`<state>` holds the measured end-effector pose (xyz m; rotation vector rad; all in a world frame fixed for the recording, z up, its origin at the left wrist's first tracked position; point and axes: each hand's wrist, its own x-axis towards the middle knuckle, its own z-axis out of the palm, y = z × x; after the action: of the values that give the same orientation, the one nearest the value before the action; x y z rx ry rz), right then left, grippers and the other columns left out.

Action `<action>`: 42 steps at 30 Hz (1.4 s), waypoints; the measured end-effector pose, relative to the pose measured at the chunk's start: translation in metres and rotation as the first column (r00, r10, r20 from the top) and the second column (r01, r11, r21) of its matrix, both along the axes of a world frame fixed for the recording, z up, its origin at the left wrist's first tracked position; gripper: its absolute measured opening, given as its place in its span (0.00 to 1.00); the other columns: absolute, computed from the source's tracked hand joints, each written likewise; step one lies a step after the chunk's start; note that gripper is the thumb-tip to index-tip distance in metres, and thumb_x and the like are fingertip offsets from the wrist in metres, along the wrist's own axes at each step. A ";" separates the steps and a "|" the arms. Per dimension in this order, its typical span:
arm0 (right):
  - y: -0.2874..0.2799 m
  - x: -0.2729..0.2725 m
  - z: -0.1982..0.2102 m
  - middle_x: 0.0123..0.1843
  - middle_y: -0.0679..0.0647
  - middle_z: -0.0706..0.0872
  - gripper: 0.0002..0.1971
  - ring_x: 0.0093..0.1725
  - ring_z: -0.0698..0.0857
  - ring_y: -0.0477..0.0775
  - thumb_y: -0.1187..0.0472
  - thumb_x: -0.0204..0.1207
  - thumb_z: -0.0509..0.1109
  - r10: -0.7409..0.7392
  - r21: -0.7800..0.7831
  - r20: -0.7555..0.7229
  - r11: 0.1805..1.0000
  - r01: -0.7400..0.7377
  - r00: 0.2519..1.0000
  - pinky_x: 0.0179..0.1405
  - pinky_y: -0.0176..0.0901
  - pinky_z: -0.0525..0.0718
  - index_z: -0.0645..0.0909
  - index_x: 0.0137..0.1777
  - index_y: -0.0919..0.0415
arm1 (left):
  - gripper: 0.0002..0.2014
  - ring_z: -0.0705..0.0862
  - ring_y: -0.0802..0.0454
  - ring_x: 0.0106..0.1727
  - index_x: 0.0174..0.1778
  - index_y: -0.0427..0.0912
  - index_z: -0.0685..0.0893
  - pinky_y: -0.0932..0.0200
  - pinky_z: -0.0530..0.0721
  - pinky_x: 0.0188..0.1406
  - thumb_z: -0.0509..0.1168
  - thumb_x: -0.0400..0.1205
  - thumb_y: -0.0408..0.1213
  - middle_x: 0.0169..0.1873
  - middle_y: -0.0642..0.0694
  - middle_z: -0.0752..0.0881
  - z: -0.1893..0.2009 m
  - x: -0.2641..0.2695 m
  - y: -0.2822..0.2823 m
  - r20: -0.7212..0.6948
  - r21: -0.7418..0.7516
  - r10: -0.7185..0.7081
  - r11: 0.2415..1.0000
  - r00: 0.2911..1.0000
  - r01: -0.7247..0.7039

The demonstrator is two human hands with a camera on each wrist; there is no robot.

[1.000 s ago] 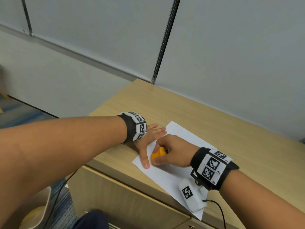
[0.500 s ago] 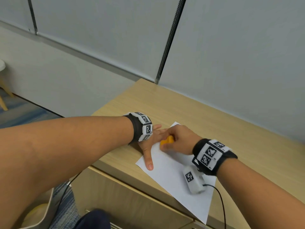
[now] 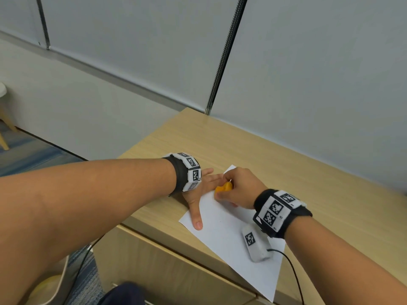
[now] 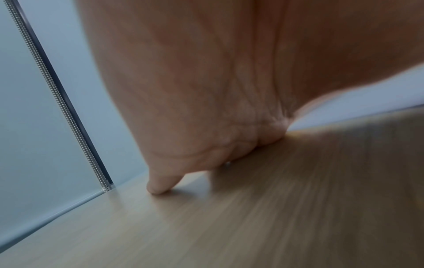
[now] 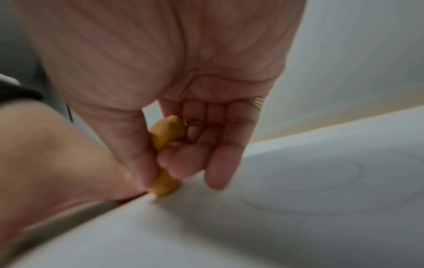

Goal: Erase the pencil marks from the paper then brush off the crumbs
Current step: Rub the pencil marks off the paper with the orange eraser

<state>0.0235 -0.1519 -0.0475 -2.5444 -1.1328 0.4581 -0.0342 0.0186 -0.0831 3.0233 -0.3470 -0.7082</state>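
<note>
A white sheet of paper [image 3: 224,230] lies at an angle on the wooden desk [image 3: 286,164], its near corner past the front edge. My left hand [image 3: 199,190] lies flat with spread fingers and presses the paper's left edge; the thumb [image 3: 196,219] points toward me. My right hand [image 3: 235,188] pinches an orange eraser [image 3: 223,187] and holds its tip on the paper beside the left hand. In the right wrist view the eraser [image 5: 165,157] sits between thumb and fingers, touching the paper [image 5: 298,208], where faint curved pencil lines [image 5: 321,185] show.
A grey partition wall [image 3: 308,84] with a metal seam [image 3: 224,56] stands behind the desk. The desk's left edge drops to blue carpet [image 3: 33,155]. A white wrist-camera unit [image 3: 253,243] with its cable hangs over the paper. Drawer fronts [image 3: 176,271] are below.
My right hand has carried the eraser away from me along the paper's left edge, then slightly back. The left hand has kept pressing the sheet in place.
</note>
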 end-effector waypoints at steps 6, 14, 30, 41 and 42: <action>-0.004 -0.017 0.008 0.26 0.54 0.89 0.15 0.24 0.87 0.48 0.54 0.71 0.86 0.075 -0.127 -0.174 0.987 -0.098 0.982 0.34 0.43 0.89 0.89 0.45 0.65 | 0.77 0.26 0.43 0.85 0.85 0.62 0.28 0.40 0.30 0.80 0.76 0.53 0.78 0.85 0.51 0.26 0.003 0.000 -0.001 -0.023 0.035 0.021 0.999 1.000 -0.020; -0.023 0.015 -0.003 0.38 0.51 0.89 0.15 0.39 0.87 0.54 0.46 0.74 0.78 -0.167 -0.100 0.149 0.978 0.183 0.975 0.39 0.46 0.83 0.83 0.35 0.55 | 0.77 0.26 0.47 0.86 0.85 0.55 0.27 0.31 0.34 0.81 0.72 0.52 0.77 0.85 0.57 0.25 0.006 -0.002 -0.004 -0.066 0.079 0.078 0.994 0.995 -0.073; -0.045 -0.006 -0.002 0.48 0.57 0.89 0.17 0.49 0.88 0.61 0.46 0.78 0.72 -0.124 -0.224 0.332 0.953 0.205 0.935 0.46 0.48 0.86 0.87 0.51 0.62 | 0.56 0.30 0.50 0.87 0.86 0.53 0.27 0.23 0.34 0.79 0.50 0.75 0.80 0.85 0.57 0.27 0.023 -0.061 -0.062 -0.163 -0.009 -0.004 1.000 0.987 0.003; -0.062 -0.005 0.008 0.46 0.50 0.83 0.16 0.48 0.82 0.56 0.44 0.79 0.72 -0.053 -0.247 0.253 0.962 0.118 0.966 0.40 0.46 0.78 0.86 0.54 0.56 | 0.60 0.30 0.40 0.87 0.87 0.60 0.33 0.28 0.39 0.82 0.72 0.74 0.67 0.87 0.57 0.31 0.046 -0.016 -0.009 -0.109 0.034 0.112 0.993 0.988 -0.109; -0.065 -0.003 0.009 0.48 0.50 0.85 0.16 0.49 0.83 0.55 0.43 0.79 0.72 -0.027 -0.247 0.249 0.965 0.091 0.968 0.42 0.46 0.79 0.86 0.55 0.55 | 0.62 0.28 0.40 0.86 0.87 0.61 0.32 0.27 0.39 0.81 0.73 0.71 0.68 0.87 0.57 0.30 0.042 -0.011 -0.009 -0.105 0.049 0.104 0.994 0.989 -0.099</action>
<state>0.0201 -0.2167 -0.0385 -2.9190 -1.1387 0.2983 -0.0452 0.0091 -0.0409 3.0007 -0.1761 -0.8773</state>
